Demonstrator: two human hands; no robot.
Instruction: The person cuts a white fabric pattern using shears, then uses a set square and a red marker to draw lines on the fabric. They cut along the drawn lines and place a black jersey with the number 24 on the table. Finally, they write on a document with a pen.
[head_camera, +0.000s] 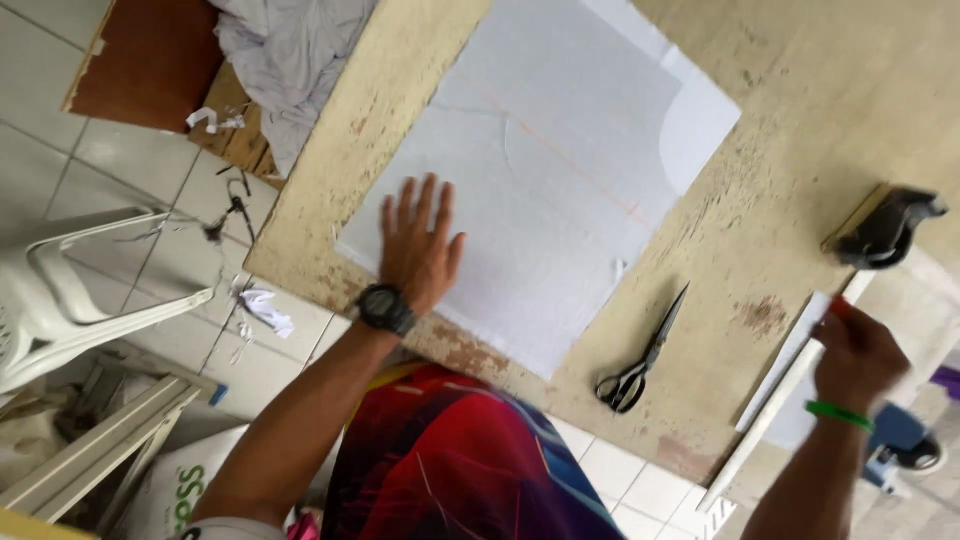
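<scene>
Pale fabric: a big light grey-white sheet of cloth (560, 170) lies flat on the worn beige worktable (800, 90), with a thin orange line drawn slantwise across it and a fainter curved line beside that.
Left hand: the left hand (418, 245) is flat on the near-left corner of the cloth, fingers spread wide and palm down, pinning it to the table. Black wristwatch (385, 308) on that wrist, sitting right at the table edge.
Right hand: the right hand (855, 350) is well apart from the cloth, off at the right end of the table. It's curled shut around something small with a red tip; can't really tell what it is. Green wristband (838, 414) on that wrist.
Under the right hand: a long white ruler-like strip (770, 420) runs slantwise along the table edge, with a white sheet just beside it. The hand is touching or just over its upper end, hard to say which.
Between the hands: black-handled scissors (645, 355) lie closed on bare table, just beside the cloth's near edge, nobody touching them.
Far right: a dark, bulky tool (885, 228) sits on the table past the right hand, too blurry to name.
Off the table: white plastic chair (70, 290) on the tiled floor to the left, a crumpled grey cloth pile (285, 60) on a brown board at the top, paper scraps on the tiles.
</scene>
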